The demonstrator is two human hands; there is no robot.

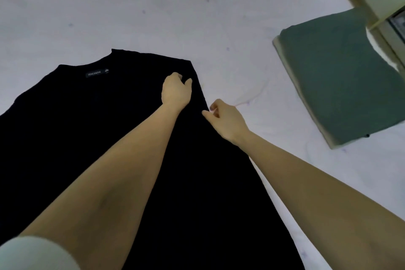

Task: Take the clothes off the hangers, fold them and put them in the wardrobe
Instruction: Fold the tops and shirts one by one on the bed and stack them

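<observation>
Hands (pixel 176 90) at black shirt's (pixel 65 127) edge

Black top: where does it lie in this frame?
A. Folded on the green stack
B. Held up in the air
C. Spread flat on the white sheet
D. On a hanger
C: the black top lies spread on the white sheet, neck label up, both hands at its right edge, apart from the green stack.
</observation>
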